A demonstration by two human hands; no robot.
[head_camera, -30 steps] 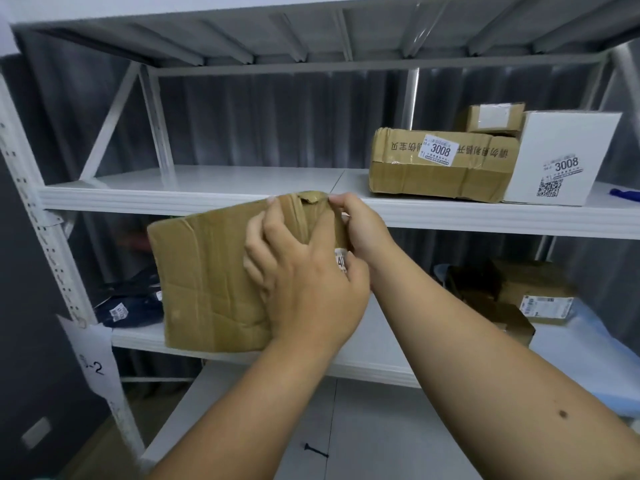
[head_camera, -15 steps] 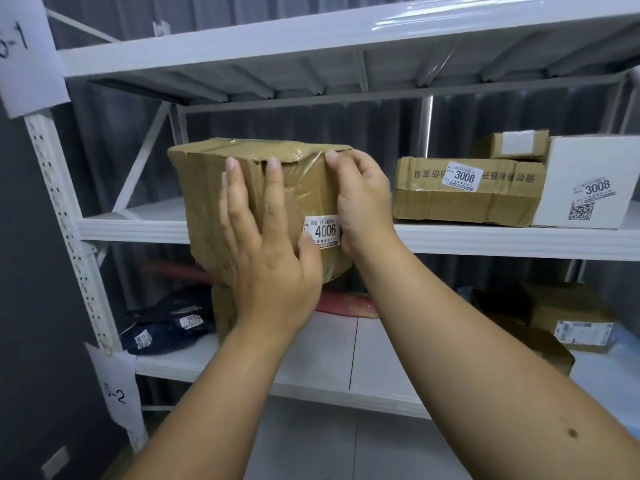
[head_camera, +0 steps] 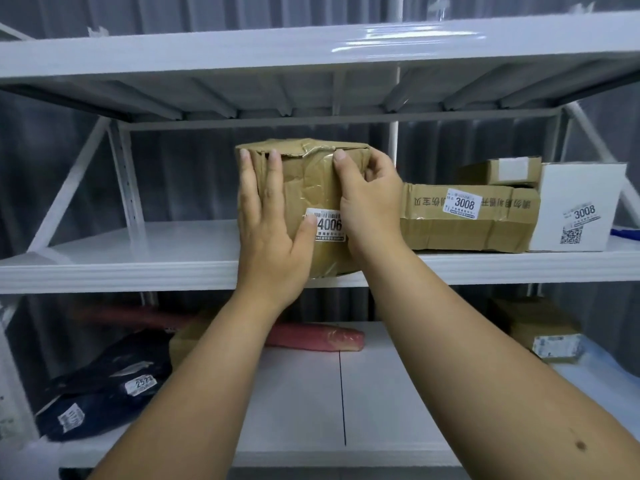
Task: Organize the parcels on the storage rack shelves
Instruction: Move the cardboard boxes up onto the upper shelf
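Parcel 4006 (head_camera: 311, 188) | on middle shelf (head_camera: 138, 268) | left hand (head_camera: 273, 230) flat, right hand (head_camera: 370, 209) gripping

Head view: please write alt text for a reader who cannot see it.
Two hands, left hand flat and right hand curled round a corner, set a taped brown parcel labelled 4006 on the middle shelf, beside a flat carton labelled 3008.

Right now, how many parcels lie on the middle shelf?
4: taped box under both hands, flat brown box, small box atop it, white box far right. Others may hide behind.
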